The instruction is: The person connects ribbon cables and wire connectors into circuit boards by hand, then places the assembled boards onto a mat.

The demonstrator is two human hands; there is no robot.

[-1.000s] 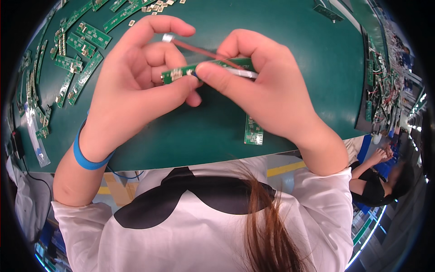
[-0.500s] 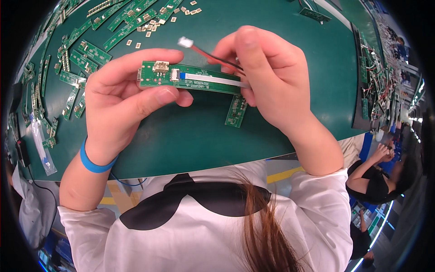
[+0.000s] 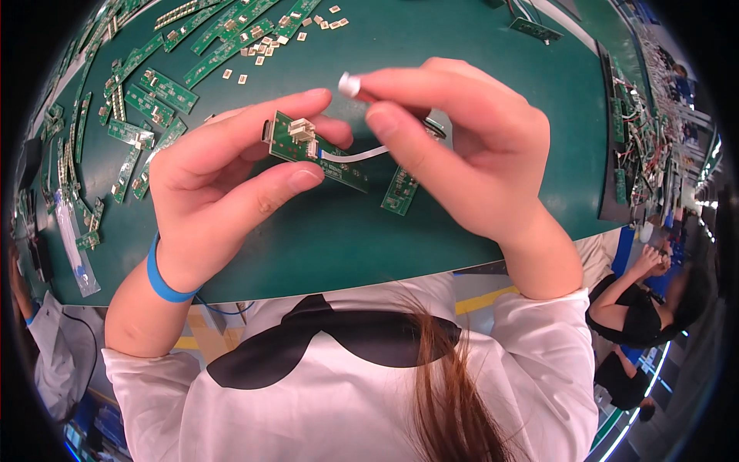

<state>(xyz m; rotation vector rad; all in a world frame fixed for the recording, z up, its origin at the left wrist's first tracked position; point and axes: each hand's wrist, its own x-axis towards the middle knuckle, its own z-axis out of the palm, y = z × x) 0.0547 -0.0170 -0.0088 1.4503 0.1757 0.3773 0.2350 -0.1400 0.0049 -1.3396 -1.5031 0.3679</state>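
My left hand (image 3: 208,181) pinches a narrow green circuit board (image 3: 283,145) by its edges, fingers above and thumb below. A cream socket (image 3: 302,130) stands up near the board's left end. From a connector beside it, a white ribbon cable (image 3: 356,159) curves across to my right hand (image 3: 489,150). Between that hand's index finger and thumb is a white wire plug (image 3: 349,85) with red and dark wires, held above the board and apart from the socket. Partly hidden by the right hand is a smaller green board (image 3: 399,192); whether it is joined to the cable I cannot tell.
Many green circuit boards (image 3: 167,90) lie across the left side of the green table (image 3: 323,246), with small cream parts (image 3: 262,51) at the back. A clear plastic bag (image 3: 75,246) is at the left edge. Bundled wires (image 3: 643,154) fill the right side; another person (image 3: 635,300) sits beyond.
The held board has tilted, its right end dropping away from my right hand. The ribbon cable now bows. The right hand has turned, bringing the white plug rightward between finger and thumb.
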